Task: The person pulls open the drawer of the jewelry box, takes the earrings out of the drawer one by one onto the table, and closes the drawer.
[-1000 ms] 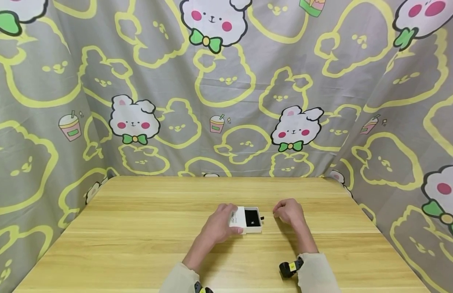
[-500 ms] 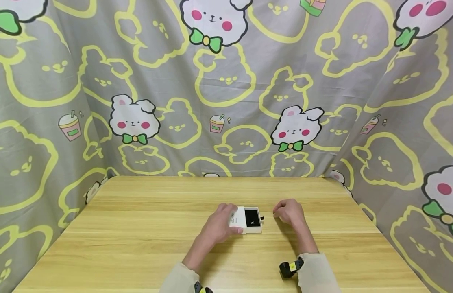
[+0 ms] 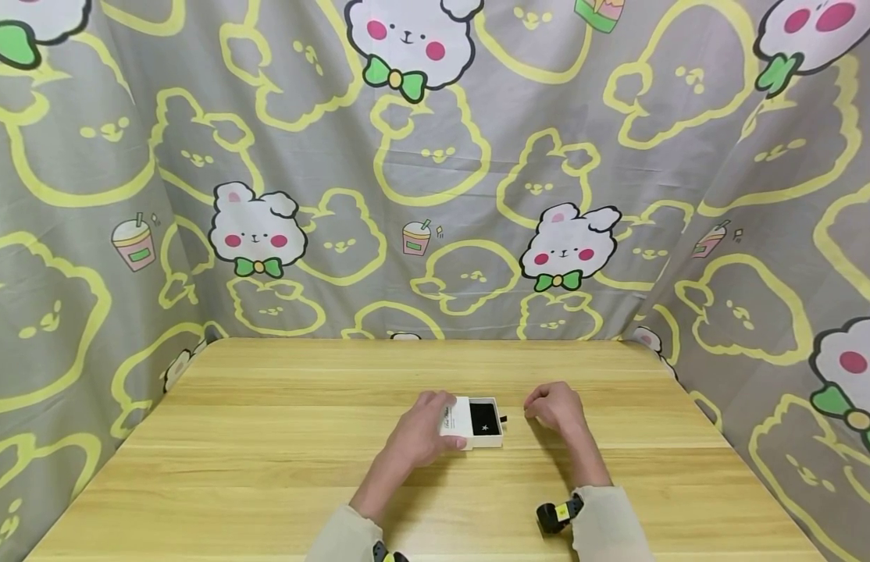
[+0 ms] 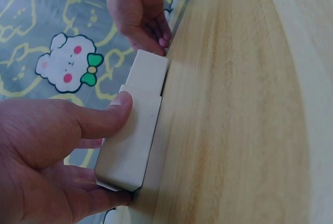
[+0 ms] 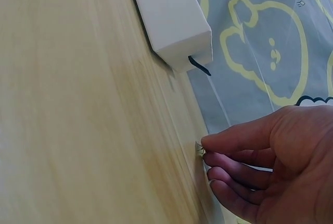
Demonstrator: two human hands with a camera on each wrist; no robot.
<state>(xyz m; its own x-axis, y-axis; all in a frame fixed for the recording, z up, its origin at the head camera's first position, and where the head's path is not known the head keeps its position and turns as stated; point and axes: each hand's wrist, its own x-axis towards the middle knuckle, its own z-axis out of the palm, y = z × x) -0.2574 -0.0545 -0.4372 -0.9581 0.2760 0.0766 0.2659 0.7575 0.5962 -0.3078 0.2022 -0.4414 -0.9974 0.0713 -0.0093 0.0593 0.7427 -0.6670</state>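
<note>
A small white drawer-style jewelry box lies on the table right of centre in the head view. My left hand (image 3: 421,433) holds its printed sleeve (image 3: 456,423), thumb on the near side and fingers around the far side. The inner drawer (image 3: 488,442) is slid partly out to the right, showing a black pad (image 3: 483,412) with a tiny silver star (image 3: 485,427) on it. A black ribbon tab (image 5: 200,65) sticks out of the drawer's end. Right of the box, my right hand (image 3: 558,406) pinches a tiny shiny piece (image 5: 199,148) between thumb and forefinger; its kind I cannot tell.
The wood-grain table (image 3: 280,468) extends to both sides of the hands. A grey curtain (image 3: 322,172) with cartoon rabbits hangs behind and beside it. A black wrist camera (image 3: 551,517) is strapped to the right wrist.
</note>
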